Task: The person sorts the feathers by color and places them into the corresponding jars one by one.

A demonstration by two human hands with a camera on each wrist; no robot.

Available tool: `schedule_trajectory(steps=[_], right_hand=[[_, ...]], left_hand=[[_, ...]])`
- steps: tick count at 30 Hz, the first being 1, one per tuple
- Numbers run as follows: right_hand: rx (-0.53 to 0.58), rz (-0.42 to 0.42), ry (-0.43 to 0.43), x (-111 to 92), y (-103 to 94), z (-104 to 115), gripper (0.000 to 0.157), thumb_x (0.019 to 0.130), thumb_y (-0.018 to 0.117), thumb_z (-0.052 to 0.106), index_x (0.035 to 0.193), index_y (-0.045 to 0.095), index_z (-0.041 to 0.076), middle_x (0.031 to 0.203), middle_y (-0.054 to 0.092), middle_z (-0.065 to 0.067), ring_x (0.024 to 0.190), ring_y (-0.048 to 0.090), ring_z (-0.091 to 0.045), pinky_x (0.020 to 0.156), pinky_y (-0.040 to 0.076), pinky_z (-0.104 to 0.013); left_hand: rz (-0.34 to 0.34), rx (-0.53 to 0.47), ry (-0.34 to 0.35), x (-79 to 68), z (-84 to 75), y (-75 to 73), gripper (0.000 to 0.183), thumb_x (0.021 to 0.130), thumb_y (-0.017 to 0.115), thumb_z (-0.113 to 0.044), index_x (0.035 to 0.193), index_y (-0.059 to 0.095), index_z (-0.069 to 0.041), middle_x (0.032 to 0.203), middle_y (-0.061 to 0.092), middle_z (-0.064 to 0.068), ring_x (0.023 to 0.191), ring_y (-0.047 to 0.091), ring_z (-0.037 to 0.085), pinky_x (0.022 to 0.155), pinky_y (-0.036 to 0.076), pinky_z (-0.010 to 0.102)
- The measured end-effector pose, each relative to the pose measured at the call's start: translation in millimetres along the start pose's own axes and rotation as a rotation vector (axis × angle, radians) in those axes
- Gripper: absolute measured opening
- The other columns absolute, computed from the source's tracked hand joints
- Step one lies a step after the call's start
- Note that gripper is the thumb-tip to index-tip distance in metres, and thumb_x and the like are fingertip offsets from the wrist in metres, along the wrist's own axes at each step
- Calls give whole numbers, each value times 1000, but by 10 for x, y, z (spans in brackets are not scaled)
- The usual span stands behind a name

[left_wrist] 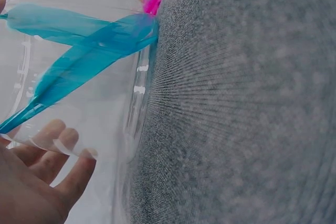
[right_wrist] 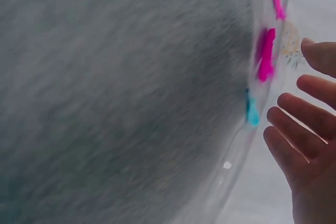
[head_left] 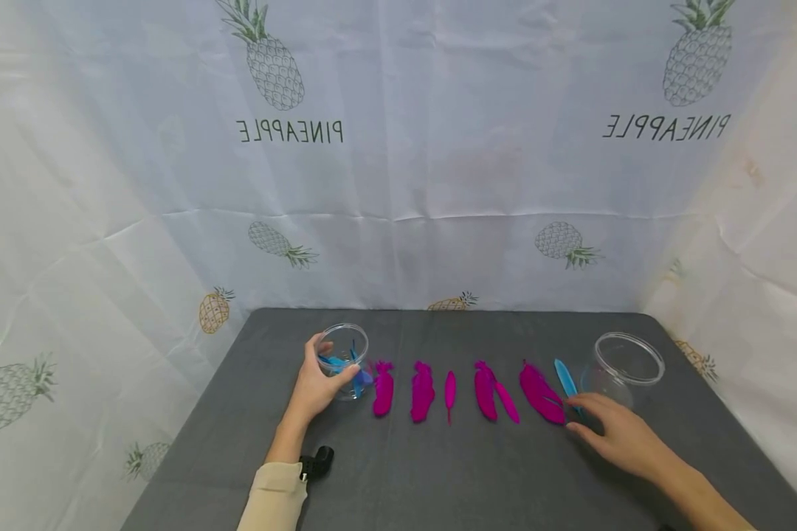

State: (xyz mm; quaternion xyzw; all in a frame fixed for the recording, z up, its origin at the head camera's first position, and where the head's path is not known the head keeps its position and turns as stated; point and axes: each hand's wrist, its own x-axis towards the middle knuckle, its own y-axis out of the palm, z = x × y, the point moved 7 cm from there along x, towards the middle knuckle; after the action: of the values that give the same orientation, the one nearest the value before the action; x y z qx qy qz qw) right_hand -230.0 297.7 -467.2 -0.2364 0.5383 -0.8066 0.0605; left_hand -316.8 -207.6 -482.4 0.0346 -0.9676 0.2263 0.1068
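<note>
On a gray table (head_left: 385, 479), the right hand (head_left: 620, 435), fingers loosely extended, hovers near a clear jar (head_left: 627, 363); the left hand (head_left: 314, 385) grips a second jar (head_left: 342, 325) of blue feathers (left_wrist: 73, 72), likely steadying it. Magenta feathers (head_left: 422, 394) lie spaced, perhaps for easy picking. A slim, bright-blue feather (head_left: 564, 376) lies at the right fingertips, contact unclear.

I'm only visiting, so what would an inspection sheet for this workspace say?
Surface: dark grey table.
Job's things: magenta feathers in a row; single blue feather near the right clear container; blue feathers inside the left clear container.
Clutter: nothing seen.
Hands: left hand grips the left clear container; right hand, fingers extended, is close to the single blue feather.
Cables: nothing seen.
Surroundings: pale cloth printed with pineapples, behind and at both sides.
</note>
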Motion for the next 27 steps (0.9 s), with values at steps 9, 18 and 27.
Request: schedule_trajectory(steps=[9, 18, 27], right_hand=[[-14, 73, -43, -89, 70, -123, 43, 84, 84, 22, 122, 71, 7, 127, 67, -13, 115, 63, -41, 86, 53, -58], [-52, 148, -104, -122, 117, -184, 44, 82, 82, 10, 125, 70, 7, 132, 64, -12, 119, 59, -41, 86, 54, -53], [-101, 144, -72, -78, 148, -147, 39, 85, 82, 24, 120, 73, 9, 127, 65, -7, 115, 63, -34, 82, 56, -48]], left_hand=[[2, 3, -5, -25, 26, -16, 100, 85, 83, -37, 157, 17, -14, 151, 43, 17, 141, 40, 36, 110, 37, 60], [6, -7, -12, -12, 28, -1, 100, 85, 83, -38, 157, 17, -15, 151, 43, 16, 142, 40, 36, 111, 37, 60], [12, -4, -13, 2, 20, 3, 100, 86, 82, -39, 157, 17, -15, 151, 42, 17, 143, 39, 36, 111, 36, 61]])
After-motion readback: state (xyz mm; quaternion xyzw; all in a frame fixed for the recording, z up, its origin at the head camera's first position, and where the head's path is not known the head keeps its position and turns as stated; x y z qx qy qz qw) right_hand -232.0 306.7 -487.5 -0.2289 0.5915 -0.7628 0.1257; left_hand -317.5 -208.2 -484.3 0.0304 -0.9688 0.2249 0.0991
